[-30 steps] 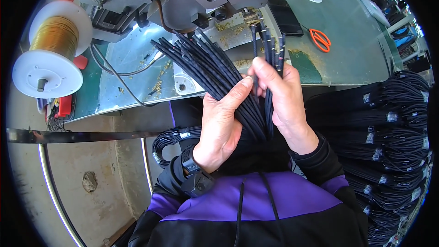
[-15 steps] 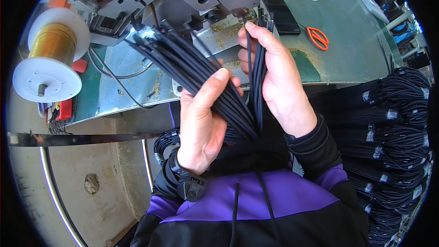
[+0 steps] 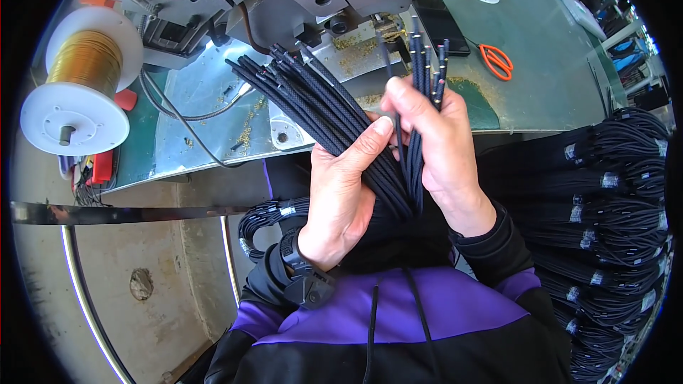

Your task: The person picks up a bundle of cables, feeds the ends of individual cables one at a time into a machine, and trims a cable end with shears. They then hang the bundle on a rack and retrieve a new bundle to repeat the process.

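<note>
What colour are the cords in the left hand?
The cords are black with a woven-looking surface; the head view shows it.

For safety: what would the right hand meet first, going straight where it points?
Beyond the black cords it holds, the right hand would probably first meet the grey machine, though depth is unclear.

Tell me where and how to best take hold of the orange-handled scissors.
I'd grip the scissors by their orange handle loops, coming from the right: they lie on the table with the loops facing right and toward the wearer, while the other end points left toward the dark flat device.
</note>
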Available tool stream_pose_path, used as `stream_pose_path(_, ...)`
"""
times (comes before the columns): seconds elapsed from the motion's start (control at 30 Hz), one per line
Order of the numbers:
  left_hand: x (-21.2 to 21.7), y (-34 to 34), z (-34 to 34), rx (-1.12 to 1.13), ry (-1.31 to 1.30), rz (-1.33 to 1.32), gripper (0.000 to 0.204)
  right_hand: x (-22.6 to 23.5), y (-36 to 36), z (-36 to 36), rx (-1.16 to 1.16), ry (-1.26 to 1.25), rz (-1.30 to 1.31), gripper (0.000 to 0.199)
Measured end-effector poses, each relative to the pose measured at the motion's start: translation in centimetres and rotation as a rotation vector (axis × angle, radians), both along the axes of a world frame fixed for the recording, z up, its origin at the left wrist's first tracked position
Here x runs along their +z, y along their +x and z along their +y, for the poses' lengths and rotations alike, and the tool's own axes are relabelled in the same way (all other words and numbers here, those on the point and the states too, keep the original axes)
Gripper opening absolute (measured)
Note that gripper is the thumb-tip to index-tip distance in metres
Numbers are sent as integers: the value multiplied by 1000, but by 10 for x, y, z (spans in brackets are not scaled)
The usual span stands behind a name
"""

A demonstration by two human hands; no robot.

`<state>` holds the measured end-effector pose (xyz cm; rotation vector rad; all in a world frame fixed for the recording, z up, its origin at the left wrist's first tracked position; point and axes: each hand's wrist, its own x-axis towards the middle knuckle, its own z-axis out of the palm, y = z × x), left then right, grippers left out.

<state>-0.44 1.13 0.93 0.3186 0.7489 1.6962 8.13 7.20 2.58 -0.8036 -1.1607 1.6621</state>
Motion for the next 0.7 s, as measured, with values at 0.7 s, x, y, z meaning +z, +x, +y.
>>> stream_pose_path(0.7,-3,6,11,-44,15,-7,10,-4,5,7,50,-71,-137,25)
